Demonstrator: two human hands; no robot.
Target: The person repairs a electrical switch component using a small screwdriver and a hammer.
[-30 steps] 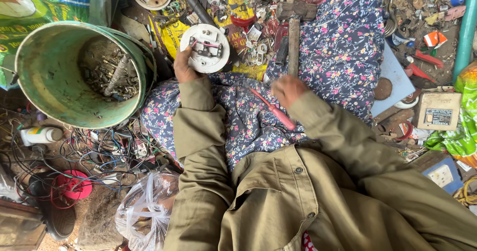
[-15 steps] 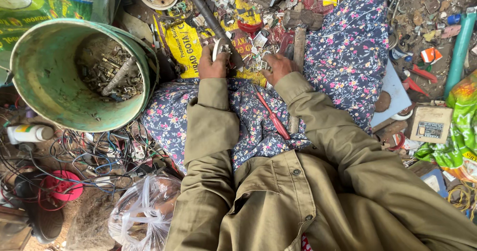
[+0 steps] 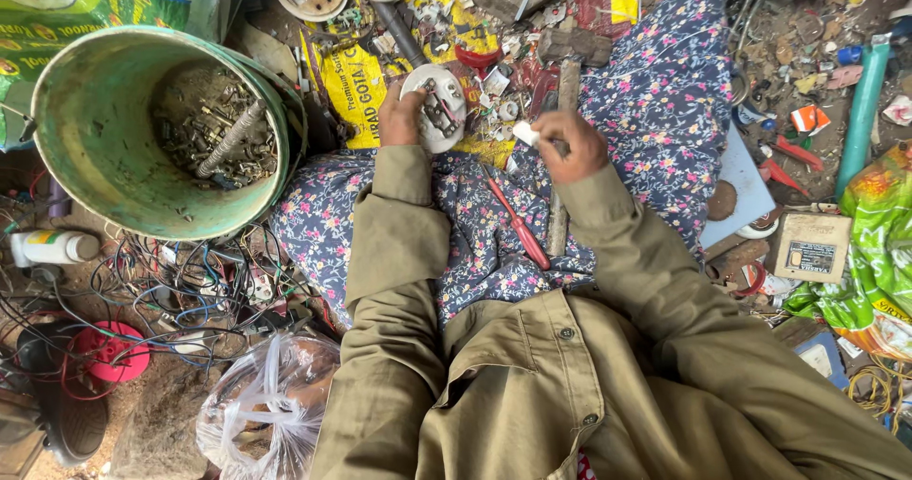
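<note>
Head view: left hand (image 3: pixel 401 117) holds a round white electrical fitting (image 3: pixel 435 107) in its grip; right hand (image 3: pixel 568 145) pinches a small white piece (image 3: pixel 525 133) above the red-handled screwdriver (image 3: pixel 516 220).

Ground-level work area seen from above, in even daylight without hard shadows. The floor (image 3: pixel 807 43) is bare earth strewn with small scrap and plastic fragments. At left stands a worn green bucket (image 3: pixel 85 129) (holding metal bits), with a tangle of wires (image 3: pixel 161 290) below it and a red spool (image 3: pixel 112 352) beside that. A clear plastic bag (image 3: pixel 256 414) lies at lower centre-left. A yellow printed sack (image 3: pixel 356 86) covers the ground at top centre. At right lie a teal pipe (image 3: pixel 863 110) and a green wrapper (image 3: pixel 879 243).
</note>
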